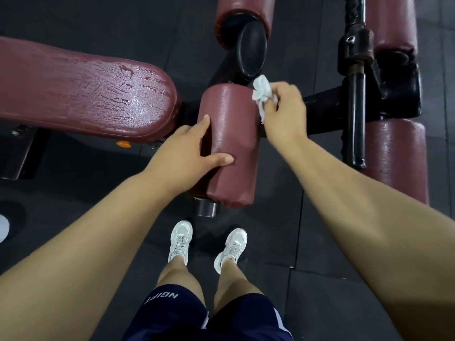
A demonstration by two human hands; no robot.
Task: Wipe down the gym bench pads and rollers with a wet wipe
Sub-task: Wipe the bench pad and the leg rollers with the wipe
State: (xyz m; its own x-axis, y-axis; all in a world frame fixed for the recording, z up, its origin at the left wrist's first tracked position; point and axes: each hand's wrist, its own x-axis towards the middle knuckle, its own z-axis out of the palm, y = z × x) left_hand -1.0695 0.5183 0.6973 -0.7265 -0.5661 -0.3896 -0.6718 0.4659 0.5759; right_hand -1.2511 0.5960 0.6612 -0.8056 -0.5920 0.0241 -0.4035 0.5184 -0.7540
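Head view, only 1 camera.

Bench pad (pixel 86 89): maroon, long, running in from the left edge; its rounded end sits just beside the near roller (pixel 229 143). The pad surface shows wet streaks and droplets. An orange knob (pixel 123 143) sits under the pad edge.

Near roller: maroon, centre frame, its axis running away from the person, with a metal stub showing at the close end. The top looks damp.

Left hand (pixel 194 148): wrapped on the roller's left flank, thumb laid across the top and pressing a dent into the padding, index finger stretched along the side. The other fingers are hidden behind the roller.

Right hand (pixel 283 112): fingers curled, pinching a crumpled white wet wipe (pixel 262 91). The wipe sits at the roller's far right corner and looks to be touching its edge, with a tail hanging down the right side.

3 more maroon rollers: 1 far roller (pixel 246 11) at top centre behind a black end cap (pixel 252 50), 1 upper right roller (pixel 391 23), 1 lower right roller (pixel 398 158). A black bar (pixel 357 119) stands between the right hand and the right-side pair, on a black frame.

The floor (pixel 73 20) is dark rubber tile. White shoes (pixel 181 239) and navy shorts (pixel 197 313) are at the bottom. There is a white object (pixel 3 227) at the left edge; I can't tell what it is.
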